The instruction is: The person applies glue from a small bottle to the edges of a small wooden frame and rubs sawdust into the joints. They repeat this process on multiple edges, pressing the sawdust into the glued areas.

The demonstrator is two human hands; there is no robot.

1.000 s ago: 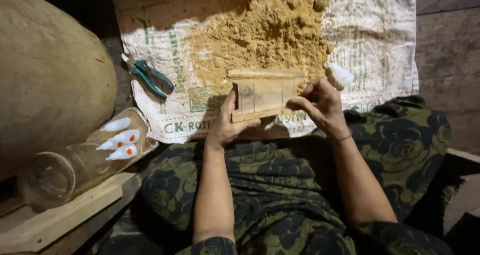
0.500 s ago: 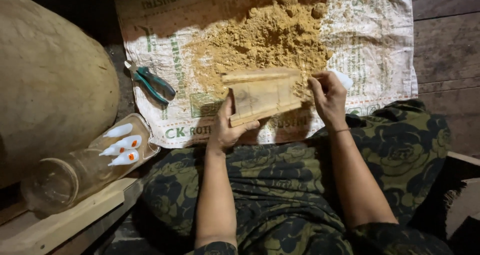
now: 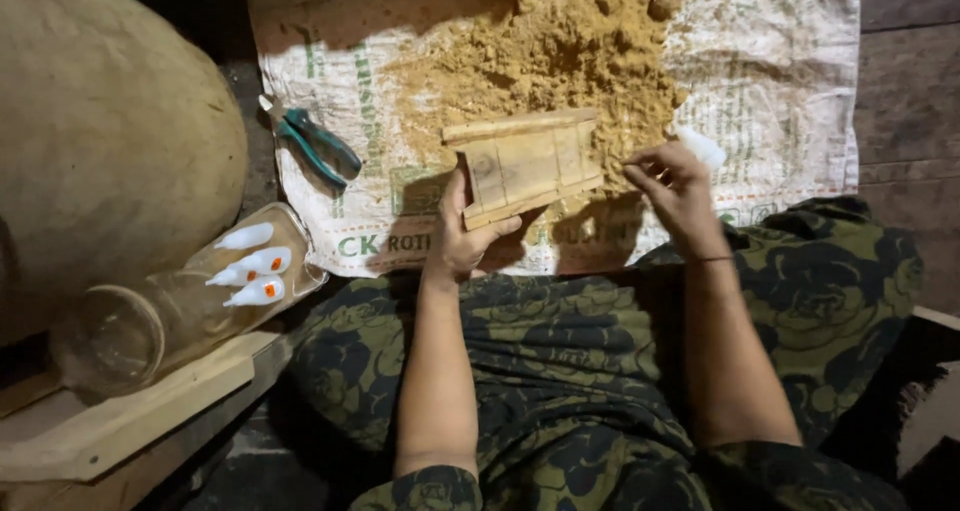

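wooden frame [image 3: 525, 166] held tilted over sawdust pile [image 3: 540, 61], gripped at lower left end by left hand [image 3: 462, 239]. judged light, stiff, thin-slatted; best held by edge rails. right hand [image 3: 678, 186] pinched near right end, contents unclear.

Open sack cloth to the right, crowded ground to the left

Bare woven sack [image 3: 790, 81] lies free beside the sawdust pile [image 3: 560, 61]; pliers [image 3: 315, 146], a jar [image 3: 180, 306] and a big rounded bulk [image 3: 100, 141] block the left.
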